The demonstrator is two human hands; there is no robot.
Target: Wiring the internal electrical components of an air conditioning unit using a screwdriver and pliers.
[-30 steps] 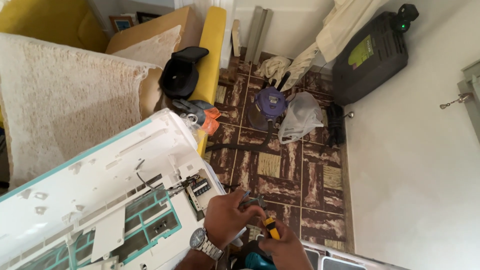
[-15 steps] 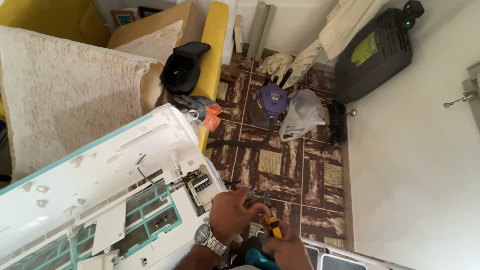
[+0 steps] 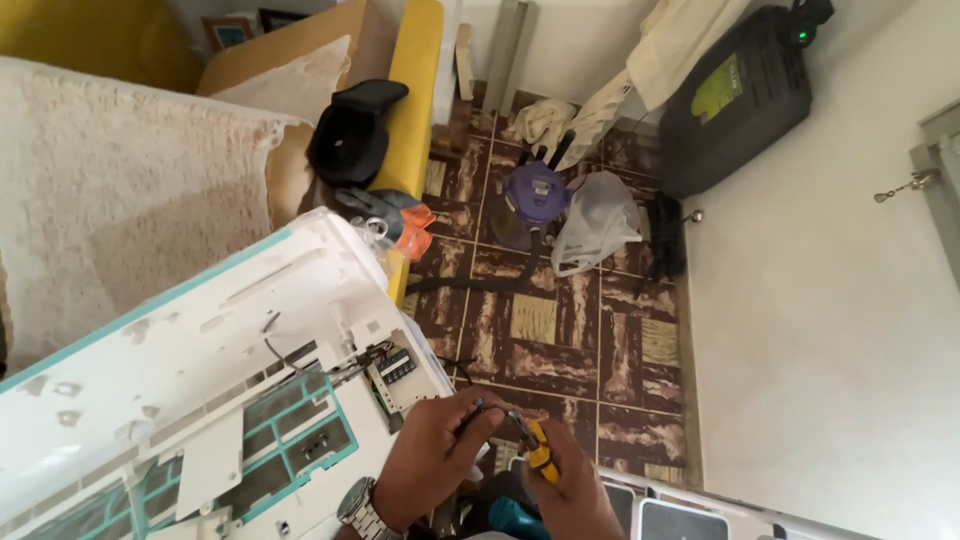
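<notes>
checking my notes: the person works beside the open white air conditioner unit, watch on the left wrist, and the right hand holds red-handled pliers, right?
Not quite: the head view shows the pliers in the right hand have yellow handles, not red. The rest holds: the watch is on the left wrist, beside the open white air conditioner unit.

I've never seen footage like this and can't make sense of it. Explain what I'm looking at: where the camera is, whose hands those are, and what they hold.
The one picture comes from a camera worn on a person's head, looking steeply down. At the bottom are that person's own two bare hands. The left hand, with a wristwatch, pinches a thin dark wire. The right hand grips yellow-handled pliers, whose tip meets the wire.

Beside them sits a white air conditioner with its cover off, showing teal grilles and a small terminal block. Far below is a brown patterned tile floor with a purple vacuum-like appliance, a clear plastic bag and a dark case against the wall. A bed with a beige blanket lies on the left.
</notes>
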